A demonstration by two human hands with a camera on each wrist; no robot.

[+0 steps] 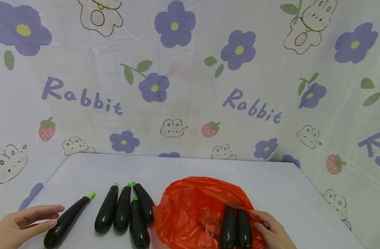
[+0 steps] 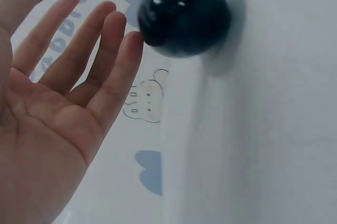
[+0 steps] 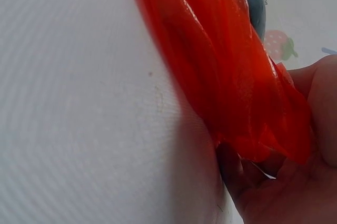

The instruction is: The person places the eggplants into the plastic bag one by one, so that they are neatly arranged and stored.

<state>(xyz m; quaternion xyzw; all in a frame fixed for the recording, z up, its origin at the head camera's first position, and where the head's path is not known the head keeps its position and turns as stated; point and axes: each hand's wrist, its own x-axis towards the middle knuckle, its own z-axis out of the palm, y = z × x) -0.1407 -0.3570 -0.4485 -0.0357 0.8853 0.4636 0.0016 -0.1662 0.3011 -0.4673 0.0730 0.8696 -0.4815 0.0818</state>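
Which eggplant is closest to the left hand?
The far-left eggplant: it alone lies beside the left hand, while all the other eggplants lie farther right.

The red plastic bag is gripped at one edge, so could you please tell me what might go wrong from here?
The right hand pulling on one edge of the red plastic bag might tear its thin film. The two eggplants near that edge could slide if it shifts. The left hand is not closed around the lone eggplant, so that smooth, rounded vegetable may roll if nudged.
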